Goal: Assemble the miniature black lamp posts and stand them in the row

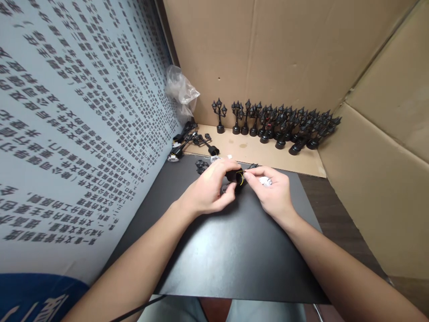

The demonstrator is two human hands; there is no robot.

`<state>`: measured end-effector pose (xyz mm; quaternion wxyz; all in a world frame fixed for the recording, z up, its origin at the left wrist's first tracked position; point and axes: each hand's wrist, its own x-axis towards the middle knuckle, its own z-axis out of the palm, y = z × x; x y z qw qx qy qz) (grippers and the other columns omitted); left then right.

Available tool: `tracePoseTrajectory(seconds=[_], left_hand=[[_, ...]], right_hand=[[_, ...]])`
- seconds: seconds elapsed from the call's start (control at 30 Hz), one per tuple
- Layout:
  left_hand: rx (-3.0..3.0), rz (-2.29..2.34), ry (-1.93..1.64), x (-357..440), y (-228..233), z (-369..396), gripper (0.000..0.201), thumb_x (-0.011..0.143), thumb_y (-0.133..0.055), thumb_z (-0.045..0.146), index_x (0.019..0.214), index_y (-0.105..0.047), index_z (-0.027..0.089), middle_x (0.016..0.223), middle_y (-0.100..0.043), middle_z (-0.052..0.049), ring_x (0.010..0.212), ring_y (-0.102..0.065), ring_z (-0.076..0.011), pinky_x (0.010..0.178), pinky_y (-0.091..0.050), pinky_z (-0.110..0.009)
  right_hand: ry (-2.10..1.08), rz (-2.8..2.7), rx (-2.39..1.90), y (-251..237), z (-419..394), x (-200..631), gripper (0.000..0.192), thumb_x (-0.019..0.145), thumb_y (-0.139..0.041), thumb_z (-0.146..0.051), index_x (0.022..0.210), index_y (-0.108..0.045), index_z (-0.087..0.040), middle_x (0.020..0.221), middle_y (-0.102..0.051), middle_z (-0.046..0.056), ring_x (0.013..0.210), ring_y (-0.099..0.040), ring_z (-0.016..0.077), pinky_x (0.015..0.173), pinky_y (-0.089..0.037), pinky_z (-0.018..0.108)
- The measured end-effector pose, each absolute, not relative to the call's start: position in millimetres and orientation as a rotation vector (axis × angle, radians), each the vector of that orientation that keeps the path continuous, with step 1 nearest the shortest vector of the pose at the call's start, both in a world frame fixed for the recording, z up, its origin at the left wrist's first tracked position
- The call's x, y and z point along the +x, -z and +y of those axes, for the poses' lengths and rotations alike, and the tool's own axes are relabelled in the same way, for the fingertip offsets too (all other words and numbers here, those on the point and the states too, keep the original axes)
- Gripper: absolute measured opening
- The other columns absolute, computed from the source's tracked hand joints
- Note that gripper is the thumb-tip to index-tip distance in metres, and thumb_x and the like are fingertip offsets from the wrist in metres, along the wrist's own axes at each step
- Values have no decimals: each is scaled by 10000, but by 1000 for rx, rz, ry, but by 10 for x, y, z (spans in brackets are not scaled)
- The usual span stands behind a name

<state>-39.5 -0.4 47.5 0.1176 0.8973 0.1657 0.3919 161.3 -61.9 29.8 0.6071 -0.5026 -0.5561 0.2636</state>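
My left hand [208, 190] pinches the small black lamp base [234, 178] — light, rigid plastic. Beside it, my right hand [273, 192] nips its thin yellow wire [241, 177] — flimsy, so I grip the base's body.

Lamp posts [278, 127] behind mat [234, 250] — upright

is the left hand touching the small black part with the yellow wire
Touching: the head view shows the left hand with thumb and fingers closed around the small black part.

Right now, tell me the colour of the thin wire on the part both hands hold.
Yellow thin wire, head view.
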Motion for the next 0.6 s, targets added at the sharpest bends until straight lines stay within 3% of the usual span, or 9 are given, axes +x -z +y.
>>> tracePoseTrajectory(seconds=[0.13, 0.37, 0.6], left_hand=[[2631, 450, -1220, -379, -470, 12, 489, 915, -670, 108, 1371, -523, 202, 1317, -664, -158, 1295, -647, -281, 1111, -558, -492], [2692, 491, -1220, -338, -449, 13, 405, 960, -664, 86, 1334, -554, 197, 1310, -681, -148, 1272, -663, -252, 1114, -569, -468], [2777, 493, -1294, -310, -445, -1, 443, 936, -642, 19, 1335, -535, 178, 1245, -695, -136, 1214, -666, -244, 1072, -586, -438]], right_hand=[[-626, -1284, -1165, -296, -617, 1613, 148, 897, -777, -357, 869, -786, -212, 796, -757, 13, 633, -601, 135, 589, -489, 264], [-625, -1311, -1166, -304, -614, 1616, 136, 904, -758, -339, 882, -773, -206, 812, -745, 23, 663, -602, 142, 596, -475, 269], [-776, -1256, -1162, -329, -614, 1603, 164, 879, -781, -360, 847, -773, -200, 734, -701, 2, 615, -555, 123, 587, -444, 268]])
